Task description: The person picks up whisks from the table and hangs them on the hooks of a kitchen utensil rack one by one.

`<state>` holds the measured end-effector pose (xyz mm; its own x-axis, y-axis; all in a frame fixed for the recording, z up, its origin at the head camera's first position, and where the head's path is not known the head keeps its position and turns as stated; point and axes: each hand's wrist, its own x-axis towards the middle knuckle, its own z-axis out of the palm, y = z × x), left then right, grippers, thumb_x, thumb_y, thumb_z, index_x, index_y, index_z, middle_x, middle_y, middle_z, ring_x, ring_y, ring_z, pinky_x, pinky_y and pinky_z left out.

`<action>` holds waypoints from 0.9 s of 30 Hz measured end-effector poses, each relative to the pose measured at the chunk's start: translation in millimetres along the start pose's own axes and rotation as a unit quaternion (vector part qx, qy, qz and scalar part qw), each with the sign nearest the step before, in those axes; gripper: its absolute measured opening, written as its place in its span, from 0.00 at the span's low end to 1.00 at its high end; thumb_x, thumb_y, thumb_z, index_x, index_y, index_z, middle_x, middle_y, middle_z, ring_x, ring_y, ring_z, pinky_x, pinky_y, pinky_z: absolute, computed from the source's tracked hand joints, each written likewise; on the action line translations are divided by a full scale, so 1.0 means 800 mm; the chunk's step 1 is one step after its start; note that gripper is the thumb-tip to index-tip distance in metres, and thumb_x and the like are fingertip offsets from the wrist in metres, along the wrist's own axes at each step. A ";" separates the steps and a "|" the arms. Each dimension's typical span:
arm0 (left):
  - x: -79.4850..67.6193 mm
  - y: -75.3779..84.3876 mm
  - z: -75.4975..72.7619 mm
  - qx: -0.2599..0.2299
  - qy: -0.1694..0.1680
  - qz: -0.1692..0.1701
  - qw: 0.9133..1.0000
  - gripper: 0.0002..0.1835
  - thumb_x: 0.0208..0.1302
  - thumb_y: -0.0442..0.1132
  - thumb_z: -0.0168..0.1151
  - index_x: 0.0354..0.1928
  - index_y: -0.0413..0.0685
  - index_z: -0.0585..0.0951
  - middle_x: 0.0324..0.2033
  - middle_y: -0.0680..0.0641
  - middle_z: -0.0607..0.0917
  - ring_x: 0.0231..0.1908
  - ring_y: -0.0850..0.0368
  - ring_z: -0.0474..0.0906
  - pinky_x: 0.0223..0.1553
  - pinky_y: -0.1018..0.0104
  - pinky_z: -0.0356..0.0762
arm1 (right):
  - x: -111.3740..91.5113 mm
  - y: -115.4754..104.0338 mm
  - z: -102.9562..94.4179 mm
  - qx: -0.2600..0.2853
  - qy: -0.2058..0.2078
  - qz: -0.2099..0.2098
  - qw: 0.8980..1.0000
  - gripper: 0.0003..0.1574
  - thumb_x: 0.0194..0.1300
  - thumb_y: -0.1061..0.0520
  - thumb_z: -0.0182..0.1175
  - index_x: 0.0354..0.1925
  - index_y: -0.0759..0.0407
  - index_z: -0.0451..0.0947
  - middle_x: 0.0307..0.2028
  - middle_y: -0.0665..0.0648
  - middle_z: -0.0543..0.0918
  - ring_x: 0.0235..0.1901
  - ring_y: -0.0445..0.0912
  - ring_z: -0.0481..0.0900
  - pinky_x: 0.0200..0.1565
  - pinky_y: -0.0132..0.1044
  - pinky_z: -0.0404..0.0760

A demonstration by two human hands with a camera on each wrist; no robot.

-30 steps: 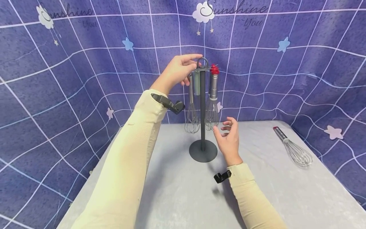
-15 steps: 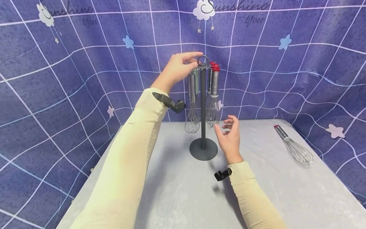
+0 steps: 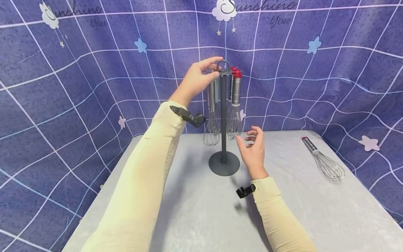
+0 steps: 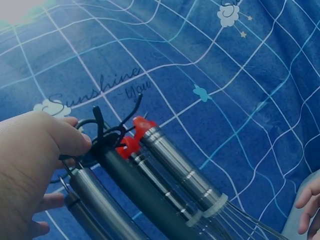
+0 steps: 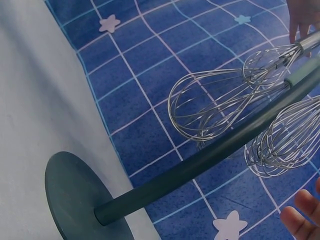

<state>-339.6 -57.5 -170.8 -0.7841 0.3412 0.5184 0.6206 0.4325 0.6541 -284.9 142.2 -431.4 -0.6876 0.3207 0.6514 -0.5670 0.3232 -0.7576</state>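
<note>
A dark grey whisk stand (image 3: 224,119) with a round base stands upright on the table. My left hand (image 3: 198,78) is at its top, thumb and fingers on the hook ring beside the loop. Two red-ended whisks (image 3: 237,91) hang from the right hooks. On the left hang metal-handled whisks (image 3: 212,96) under my left hand, and a pale green handle (image 5: 302,72) shows behind the pole. My right hand (image 3: 253,150) hovers to the right of the pole with loosely bent fingers, touching nothing. Part of the hook ring (image 4: 102,140) is hidden by my left thumb.
Another red-ended whisk (image 3: 324,159) lies on the right of the grey-white table (image 3: 195,210). A blue-purple gridded cloth (image 3: 267,31) rises behind and along both sides, close behind the hanging whisks.
The hanging whisks have swung round on the stand, with a second red end coming into sight on the right. My left hand has shifted slightly at the top; my right hand has hardly moved.
</note>
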 end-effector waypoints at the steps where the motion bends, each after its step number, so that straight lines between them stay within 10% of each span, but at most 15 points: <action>1: -0.001 -0.001 0.001 -0.004 0.002 0.004 1.000 0.25 0.71 0.36 0.61 0.69 0.58 0.76 0.53 0.50 0.86 0.57 0.56 0.77 0.56 0.64 0.72 | 0.000 0.000 0.000 0.001 0.000 0.000 1.000 0.39 0.63 0.53 0.70 0.65 0.59 0.63 0.48 0.59 0.75 0.43 0.50 0.79 0.40 0.50 0.80; 13: -0.004 -0.014 0.019 -0.065 0.040 0.030 0.997 0.27 0.70 0.32 0.62 0.69 0.53 0.75 0.53 0.46 0.85 0.55 0.54 0.78 0.53 0.64 0.73 | 0.000 0.002 0.000 -0.007 0.004 0.004 1.000 0.40 0.64 0.52 0.70 0.66 0.61 0.64 0.48 0.59 0.76 0.43 0.49 0.80 0.39 0.40 0.79; 19: -0.005 -0.015 0.024 -0.056 0.056 0.034 0.996 0.27 0.70 0.33 0.62 0.70 0.51 0.74 0.54 0.44 0.83 0.57 0.51 0.76 0.56 0.62 0.71 | 0.000 0.002 0.000 -0.001 0.004 0.005 1.000 0.39 0.64 0.52 0.70 0.66 0.60 0.64 0.48 0.59 0.76 0.43 0.51 0.80 0.40 0.51 0.80; 27: -0.027 0.016 0.025 -0.042 0.070 0.041 0.996 0.25 0.72 0.32 0.58 0.70 0.45 0.73 0.56 0.39 0.82 0.60 0.50 0.74 0.62 0.64 0.68 | 0.002 0.004 -0.002 0.000 0.009 0.008 1.000 0.39 0.63 0.52 0.70 0.65 0.59 0.64 0.49 0.60 0.76 0.43 0.52 0.80 0.40 0.47 0.79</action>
<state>-315.0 -42.4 -184.7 -0.7273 0.2507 0.6389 0.6844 0.3345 0.6479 -286.9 145.5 -432.6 -0.6882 0.3410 0.6404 -0.5562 0.3187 -0.7675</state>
